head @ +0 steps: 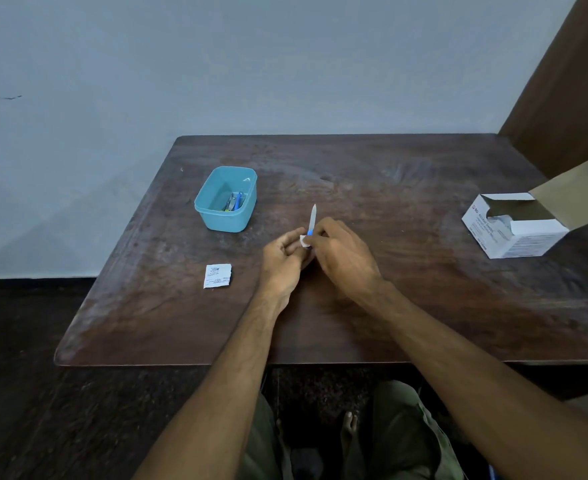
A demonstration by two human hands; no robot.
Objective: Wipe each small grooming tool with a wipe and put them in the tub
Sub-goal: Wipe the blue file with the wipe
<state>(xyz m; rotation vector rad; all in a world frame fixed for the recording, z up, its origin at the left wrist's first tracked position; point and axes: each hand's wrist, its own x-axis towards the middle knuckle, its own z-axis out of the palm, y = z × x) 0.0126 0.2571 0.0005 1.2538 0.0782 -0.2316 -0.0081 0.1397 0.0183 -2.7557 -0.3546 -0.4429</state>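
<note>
My right hand (341,252) pinches the blue-handled metal nail file (312,219), blade toward twelve o'clock; my left hand (284,258) pinches the small white wipe (303,240) against its handle. I judge wiping underway; next, the turquoise plastic tub (226,199) at ten o'clock.

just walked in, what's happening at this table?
A person is wiping a nail file with a small white wipe, both hands pinching around its blue handle end. Some tools already lie in the blue tub. A torn wipe packet and the open wipe box sit on the table.
</note>
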